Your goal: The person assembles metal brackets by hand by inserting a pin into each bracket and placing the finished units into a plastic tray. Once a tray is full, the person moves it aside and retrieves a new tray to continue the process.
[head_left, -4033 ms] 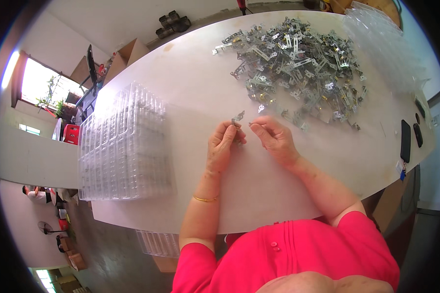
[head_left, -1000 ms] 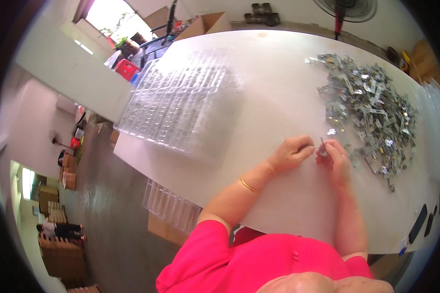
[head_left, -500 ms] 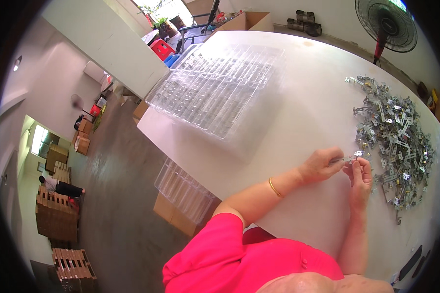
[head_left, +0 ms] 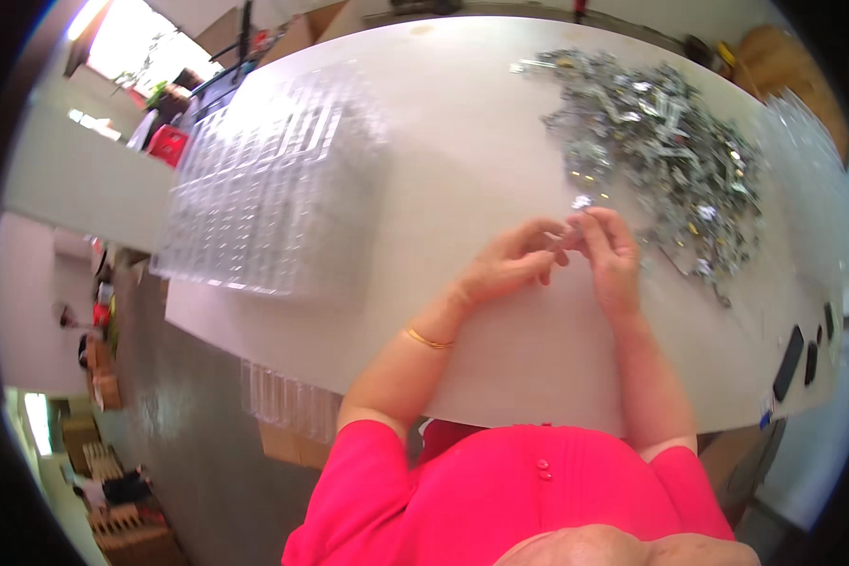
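Observation:
My right hand (head_left: 610,257) pinches a small shiny metal bracket (head_left: 582,202) between thumb and fingers, its bright end showing above the fingertips. Right beside it, my left hand (head_left: 511,261) has its fingers curled in at the bracket's other end; motion blur and the fingers hide most of that part. Both hands are held over the white table, just in front of a large loose pile of similar metal parts (head_left: 665,141), mostly silver with a few brassy bits.
Clear plastic trays with rows of compartments (head_left: 264,189) are stacked at the table's left. Clear plastic film (head_left: 807,179) lies at the right edge, with dark slim objects (head_left: 789,363) nearer me. More trays (head_left: 292,401) rest on a cardboard box (head_left: 292,443) below the left edge.
The view has turned, so the trays, pile and hands appear shifted left. The hands stay close together at the bracket, with the left fingers now more spread.

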A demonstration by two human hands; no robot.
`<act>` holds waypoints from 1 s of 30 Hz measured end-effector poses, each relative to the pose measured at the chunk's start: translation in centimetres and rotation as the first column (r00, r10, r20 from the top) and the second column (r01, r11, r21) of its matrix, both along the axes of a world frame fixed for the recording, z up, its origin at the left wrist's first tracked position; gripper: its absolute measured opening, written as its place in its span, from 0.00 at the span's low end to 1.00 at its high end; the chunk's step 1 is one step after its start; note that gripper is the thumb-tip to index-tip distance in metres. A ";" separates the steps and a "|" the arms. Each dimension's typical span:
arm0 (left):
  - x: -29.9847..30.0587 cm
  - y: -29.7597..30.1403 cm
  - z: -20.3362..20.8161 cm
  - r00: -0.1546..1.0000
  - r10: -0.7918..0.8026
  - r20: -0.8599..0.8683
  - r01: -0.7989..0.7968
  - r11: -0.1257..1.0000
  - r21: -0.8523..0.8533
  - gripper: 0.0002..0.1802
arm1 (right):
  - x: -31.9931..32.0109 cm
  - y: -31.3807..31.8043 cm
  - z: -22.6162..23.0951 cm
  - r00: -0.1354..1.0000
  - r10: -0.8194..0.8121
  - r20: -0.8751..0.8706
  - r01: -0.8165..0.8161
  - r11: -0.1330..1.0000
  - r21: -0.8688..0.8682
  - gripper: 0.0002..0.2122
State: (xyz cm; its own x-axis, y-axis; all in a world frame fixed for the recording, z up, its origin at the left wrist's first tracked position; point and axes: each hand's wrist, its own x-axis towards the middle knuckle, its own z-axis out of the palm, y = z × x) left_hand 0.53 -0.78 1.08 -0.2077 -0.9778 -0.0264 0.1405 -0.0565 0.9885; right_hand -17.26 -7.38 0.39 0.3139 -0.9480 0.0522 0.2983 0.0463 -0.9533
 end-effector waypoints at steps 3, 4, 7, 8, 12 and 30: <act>0.4 0.0 0.3 0.999 -0.042 -0.023 0.043 0.999 0.029 0.23 | 0.3 0.5 -0.1 1.000 -0.004 0.031 0.006 0.998 -0.070 0.05; 0.4 -0.1 0.0 0.997 -0.001 -0.077 0.002 1.000 0.010 0.23 | 0.6 0.7 0.1 0.991 -0.109 -0.074 0.094 0.979 -0.179 0.05; 0.4 -0.2 -0.2 0.988 0.063 -0.139 -0.064 0.998 -0.003 0.23 | 0.0 0.9 0.2 0.944 -0.253 -0.213 0.179 0.932 -0.314 0.04; 0.4 -0.3 -0.2 0.984 0.103 -0.145 -0.106 0.994 -0.018 0.23 | -0.1 0.9 0.3 0.930 -0.251 -0.270 0.140 0.918 -0.371 0.04; 0.5 -0.3 -0.3 0.978 0.183 -0.103 -0.191 0.979 -0.076 0.26 | 0.1 1.6 1.1 0.879 -0.280 -0.386 0.025 0.836 -0.548 0.03; -0.1 -0.4 -1.2 0.975 0.221 0.024 -0.217 0.968 -0.123 0.28 | -0.1 1.4 1.0 0.816 -0.346 -0.462 -0.191 0.594 -0.781 0.03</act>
State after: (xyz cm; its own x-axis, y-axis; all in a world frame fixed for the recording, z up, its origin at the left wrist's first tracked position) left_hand 0.48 -1.21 -0.10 0.0107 -0.9960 0.0891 0.0994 0.0897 0.9910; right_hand -17.32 -5.98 1.34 0.4655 -0.6340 0.6176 -0.2852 -0.7680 -0.5735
